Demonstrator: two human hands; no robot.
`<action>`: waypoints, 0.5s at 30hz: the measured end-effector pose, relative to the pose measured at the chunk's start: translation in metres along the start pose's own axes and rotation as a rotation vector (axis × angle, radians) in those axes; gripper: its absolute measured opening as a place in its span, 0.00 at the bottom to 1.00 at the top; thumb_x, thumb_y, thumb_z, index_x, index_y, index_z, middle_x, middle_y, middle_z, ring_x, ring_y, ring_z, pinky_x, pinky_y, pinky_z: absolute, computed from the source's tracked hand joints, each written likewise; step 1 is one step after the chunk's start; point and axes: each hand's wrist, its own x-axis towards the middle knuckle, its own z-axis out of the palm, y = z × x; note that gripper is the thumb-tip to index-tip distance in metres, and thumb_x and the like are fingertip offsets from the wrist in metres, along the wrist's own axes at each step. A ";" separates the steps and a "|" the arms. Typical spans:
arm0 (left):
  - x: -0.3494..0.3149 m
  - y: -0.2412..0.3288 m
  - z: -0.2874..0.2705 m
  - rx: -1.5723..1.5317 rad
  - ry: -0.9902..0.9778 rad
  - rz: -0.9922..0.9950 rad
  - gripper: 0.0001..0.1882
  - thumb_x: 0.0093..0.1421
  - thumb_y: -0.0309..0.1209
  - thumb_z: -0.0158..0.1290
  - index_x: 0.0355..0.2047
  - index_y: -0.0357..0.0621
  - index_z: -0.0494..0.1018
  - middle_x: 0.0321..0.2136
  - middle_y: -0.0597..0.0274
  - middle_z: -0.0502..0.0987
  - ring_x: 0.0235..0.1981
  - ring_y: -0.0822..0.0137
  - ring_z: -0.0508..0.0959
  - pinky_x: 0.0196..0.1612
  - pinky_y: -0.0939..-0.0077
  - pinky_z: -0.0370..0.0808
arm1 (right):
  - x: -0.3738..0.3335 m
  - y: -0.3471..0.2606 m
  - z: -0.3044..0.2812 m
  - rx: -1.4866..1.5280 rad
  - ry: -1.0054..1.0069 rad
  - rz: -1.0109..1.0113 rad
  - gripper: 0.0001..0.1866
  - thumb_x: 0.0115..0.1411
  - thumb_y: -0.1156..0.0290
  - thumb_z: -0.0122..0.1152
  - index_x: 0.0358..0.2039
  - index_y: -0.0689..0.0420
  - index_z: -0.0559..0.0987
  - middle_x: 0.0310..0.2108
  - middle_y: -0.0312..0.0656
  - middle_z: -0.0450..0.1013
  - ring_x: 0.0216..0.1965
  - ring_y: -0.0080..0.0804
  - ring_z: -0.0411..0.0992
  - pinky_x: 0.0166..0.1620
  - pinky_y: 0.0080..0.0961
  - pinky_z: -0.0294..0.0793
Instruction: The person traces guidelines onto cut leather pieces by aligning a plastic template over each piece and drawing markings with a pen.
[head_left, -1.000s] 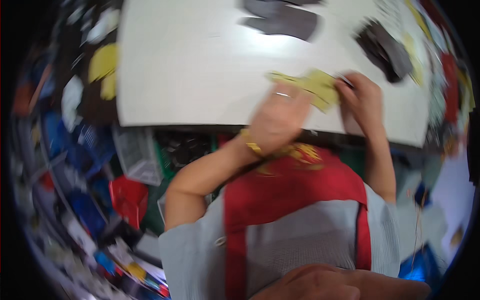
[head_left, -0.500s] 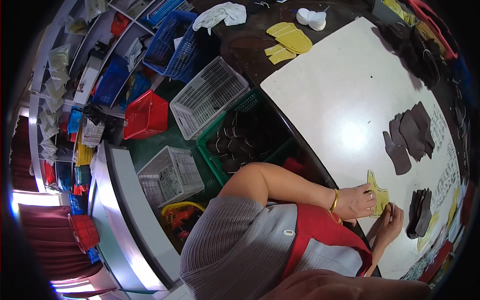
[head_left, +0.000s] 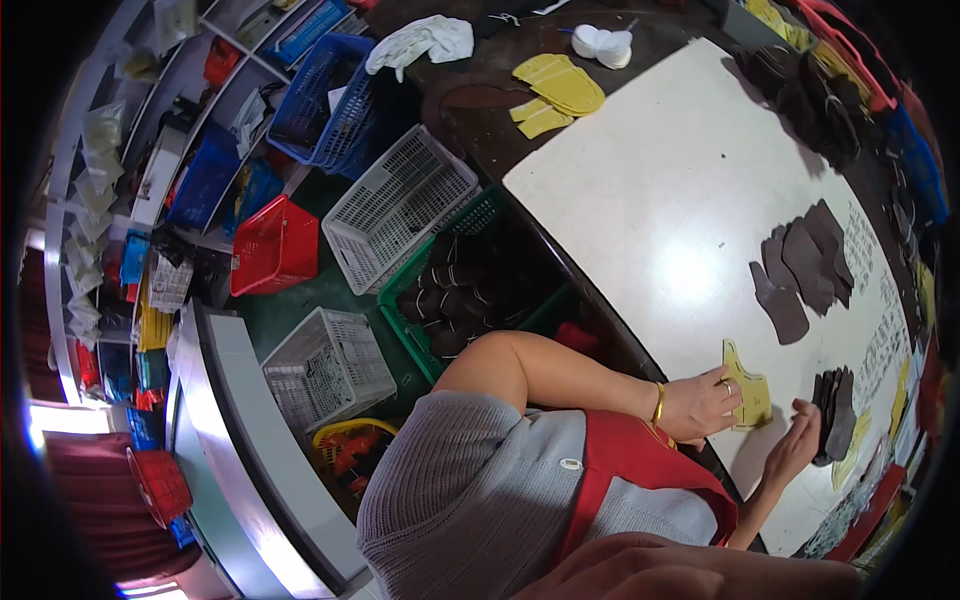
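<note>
My left hand (head_left: 703, 403), with a ring and a gold bracelet, has its fingers curled over the left edge of a yellow pattern piece (head_left: 748, 395). That flat piece has a narrow upper arm and dark markings. It lies near the front edge of the white board (head_left: 640, 200). My right hand (head_left: 793, 447) holds nothing visible, fingers stretched upward, to the right of the pattern. Its fingertips come close to a stack of dark cut pieces (head_left: 833, 415); whether they touch I cannot tell. Farther up the board lies a fanned group of dark cut pieces (head_left: 805, 262).
Bundled dark pieces (head_left: 810, 100) sit at the far right. Yellow cut pieces (head_left: 560, 90), a white thread spool (head_left: 602, 45) and a white glove (head_left: 422, 46) lie at the back. Left of the table stand a green crate (head_left: 400, 325), grey crates (head_left: 385, 200) and a red basket (head_left: 275, 250).
My right hand has left the yellow pattern's edge and moved right toward the dark stack, its fingers straightening. My left hand stays at the pattern. The whole view has shifted slightly.
</note>
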 end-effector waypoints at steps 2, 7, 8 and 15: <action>0.004 -0.001 -0.004 -0.019 -0.061 0.044 0.34 0.48 0.52 0.66 0.49 0.39 0.77 0.48 0.44 0.75 0.59 0.47 0.70 0.64 0.41 0.62 | 0.003 -0.012 -0.012 -0.256 0.107 -0.227 0.09 0.65 0.73 0.50 0.33 0.63 0.77 0.36 0.49 0.75 0.40 0.46 0.74 0.47 0.34 0.73; -0.004 -0.005 -0.024 -0.096 -0.111 -0.120 0.31 0.51 0.47 0.65 0.51 0.41 0.77 0.52 0.39 0.72 0.60 0.39 0.69 0.63 0.42 0.65 | 0.039 -0.073 0.029 0.067 -0.281 0.111 0.13 0.68 0.66 0.52 0.32 0.61 0.79 0.25 0.44 0.76 0.28 0.37 0.76 0.33 0.30 0.74; -0.001 -0.003 -0.030 -0.102 -0.147 -0.146 0.30 0.50 0.46 0.66 0.50 0.42 0.77 0.52 0.39 0.71 0.59 0.38 0.69 0.63 0.43 0.65 | 0.038 -0.082 0.035 0.389 -0.279 0.141 0.15 0.69 0.61 0.55 0.38 0.60 0.81 0.27 0.44 0.79 0.29 0.35 0.78 0.35 0.28 0.75; 0.011 -0.007 -0.034 -0.089 -0.124 -0.037 0.26 0.48 0.44 0.69 0.43 0.42 0.77 0.51 0.39 0.70 0.56 0.38 0.70 0.62 0.48 0.68 | 0.047 -0.093 0.055 0.170 -0.429 -0.071 0.15 0.70 0.63 0.56 0.36 0.61 0.83 0.35 0.40 0.81 0.32 0.42 0.80 0.38 0.29 0.77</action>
